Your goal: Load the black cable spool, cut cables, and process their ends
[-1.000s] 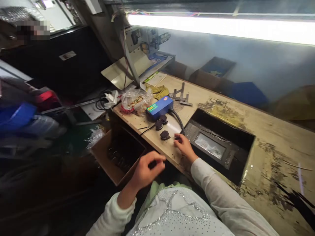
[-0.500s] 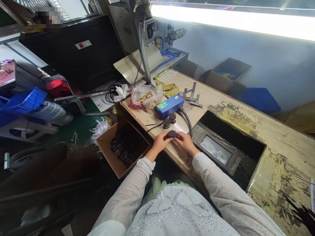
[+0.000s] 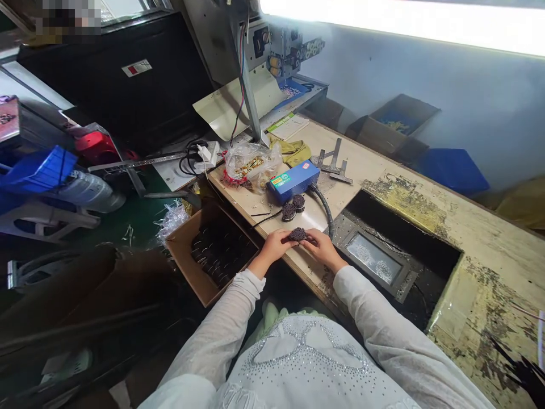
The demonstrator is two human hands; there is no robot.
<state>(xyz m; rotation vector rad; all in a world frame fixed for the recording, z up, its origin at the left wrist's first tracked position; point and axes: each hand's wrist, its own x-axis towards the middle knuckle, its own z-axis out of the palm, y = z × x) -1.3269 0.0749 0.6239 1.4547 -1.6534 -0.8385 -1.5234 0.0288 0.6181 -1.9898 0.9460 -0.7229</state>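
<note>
My left hand (image 3: pixel 273 246) and my right hand (image 3: pixel 320 247) meet at the near edge of the wooden bench (image 3: pixel 426 204), both gripping a small dark round disc-shaped part (image 3: pixel 297 234) between their fingertips. Two more dark round parts (image 3: pixel 293 207) lie just beyond, beside a blue box (image 3: pixel 293 180) with a green label. A black corrugated hose (image 3: pixel 324 209) curves from the blue box past my right hand. Below the bench edge to my left stands an open cardboard box (image 3: pixel 187 272) filled with several dark round parts.
A recessed black well with a grey tray (image 3: pixel 374 264) sits in the bench right of my hands. A plastic bag of brass pieces (image 3: pixel 249 162), yellow cloth (image 3: pixel 293 150), metal brackets (image 3: pixel 334 165) and a wired machine (image 3: pixel 272 54) lie farther back. Blue crates (image 3: pixel 36 173) stand at left.
One second ago my left hand hung in the air over the cardboard box; it has come up to the bench and joined my right hand on the dark round part. The view shifted slightly.
</note>
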